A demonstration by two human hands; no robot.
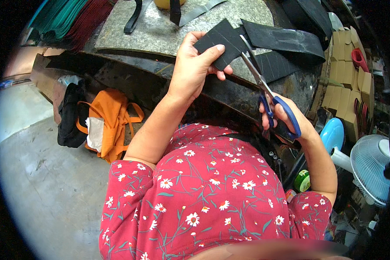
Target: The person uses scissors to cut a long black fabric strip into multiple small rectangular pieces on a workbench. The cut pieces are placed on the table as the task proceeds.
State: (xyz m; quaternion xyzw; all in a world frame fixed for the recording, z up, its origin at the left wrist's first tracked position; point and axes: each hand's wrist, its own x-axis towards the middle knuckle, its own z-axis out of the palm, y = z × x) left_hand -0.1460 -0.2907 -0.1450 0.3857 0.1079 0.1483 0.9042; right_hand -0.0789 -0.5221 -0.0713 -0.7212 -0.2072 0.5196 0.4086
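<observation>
Black square being pinched between thumb and fingers of the left hand, scissors being gripped by curled fingers of the right hand, both arms being held forward

At upper centre, I hold a flat black piece, tilted; my blue-handled scissors, blades parted, meet its right edge.

There are two hands, one scissors (one fan).
</observation>
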